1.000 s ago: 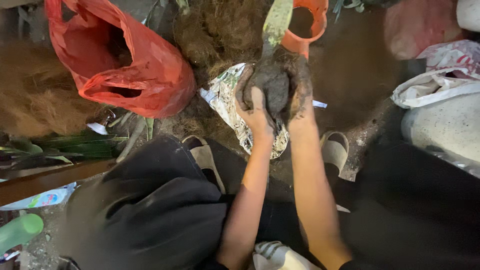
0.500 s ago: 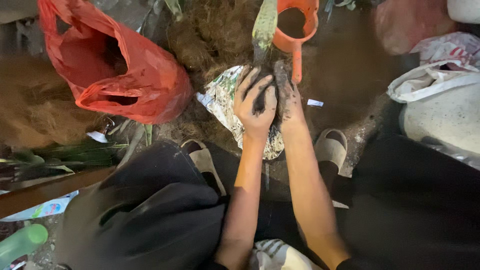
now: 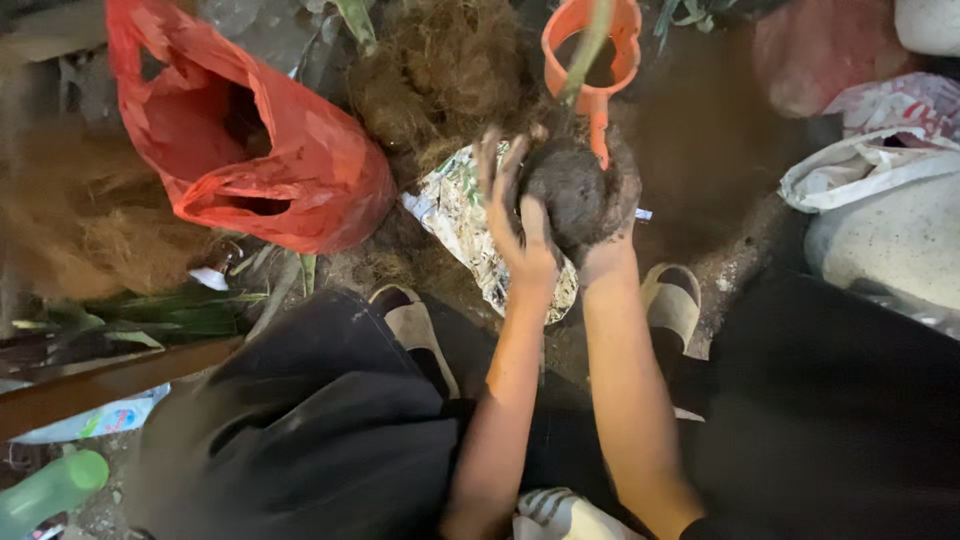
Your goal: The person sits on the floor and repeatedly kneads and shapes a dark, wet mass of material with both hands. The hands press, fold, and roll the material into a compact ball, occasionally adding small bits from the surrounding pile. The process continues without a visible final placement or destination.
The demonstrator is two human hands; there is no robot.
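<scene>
Dirt ground: crumbly soil ball [image 3: 572, 195] (both hands)

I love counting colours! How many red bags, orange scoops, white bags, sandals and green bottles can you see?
Red plastic bag: 1
Orange scoop: 1
White bag: 1
Sandals: 2
Green bottle: 1
Total: 6

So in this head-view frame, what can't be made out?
- Right hand: mostly behind the soil ball; its grip is unclear.
- Plant stem: top cut off by the upper edge.
- Red bag: inside too dark to see.
- Green bottle: cut off at the bottom-left corner.
</scene>
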